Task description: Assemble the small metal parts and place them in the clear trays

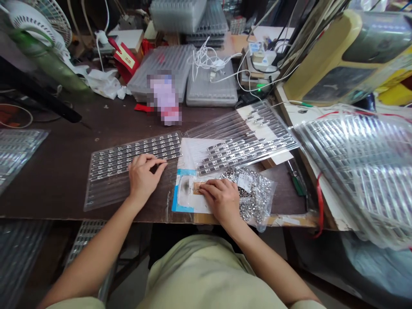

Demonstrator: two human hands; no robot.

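Note:
My left hand [143, 175] rests over the near rows of a clear ribbed plastic tray [109, 195]. Thumb and index finger come together at their tips; anything between them is too small to make out. Rows of small metal D-shaped connectors [137, 151] fill the tray's upper channels. My right hand [222, 198] is closed in a pinch over a small tan block [197, 188] on a white sheet edged with blue tape [175, 198]. What its fingertips hold is hidden. Beside it lies a clear bag of small shiny metal parts [259, 195].
A second ribbed tray [222, 124], partly filled with connectors, lies slanted behind my right hand. Stacked trays [363, 171] stand at right, near a green-handled tool [298, 184]. Closed trays [210, 90] with a white cable [206, 60] sit at the back, a fan [38, 21] at far left.

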